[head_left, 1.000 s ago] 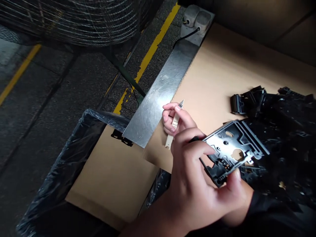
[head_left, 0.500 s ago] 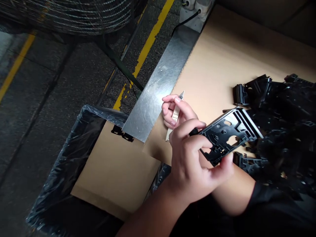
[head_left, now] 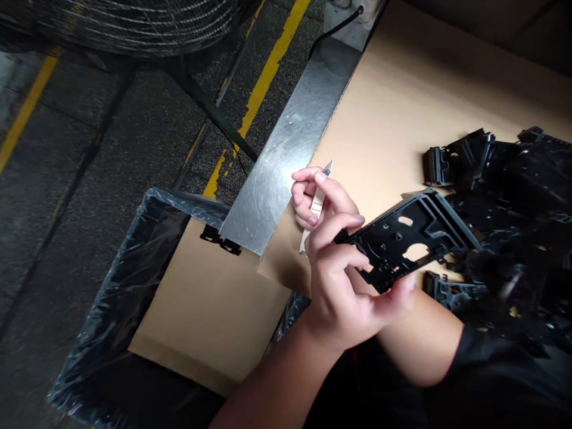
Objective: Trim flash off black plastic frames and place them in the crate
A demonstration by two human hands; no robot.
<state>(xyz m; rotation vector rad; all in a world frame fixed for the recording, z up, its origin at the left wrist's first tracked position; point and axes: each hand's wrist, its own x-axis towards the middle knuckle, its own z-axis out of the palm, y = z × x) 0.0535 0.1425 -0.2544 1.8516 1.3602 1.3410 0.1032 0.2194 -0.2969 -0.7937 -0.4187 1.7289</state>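
Observation:
My left hand (head_left: 344,280) grips a black plastic housing (head_left: 388,244) by its left and lower edges, fingers on one side and thumb on the other. The housing is a tilted flat plate with raised ribs, a round hole and a smaller oval one. Behind it, my right hand (head_left: 328,196) is closed around a craft knife (head_left: 318,201) with a pale handle. Its pointed blade sticks up beyond the fingertips, apart from the housing. My left hand and the housing hide part of the right wrist.
Many similar black plastic parts (head_left: 513,214) lie heaped on a cardboard-covered table (head_left: 402,107). A metal strip (head_left: 295,125) runs along its left edge, with small black pieces (head_left: 220,240) at its lower end. Below left stands a bin lined with clear plastic (head_left: 111,286), with cardboard inside. A fan (head_left: 143,27) stands beyond.
The housing has shifted slightly left in my left hand and turned a little, so its face looks darker with less glare. My right hand keeps hold of the knife.

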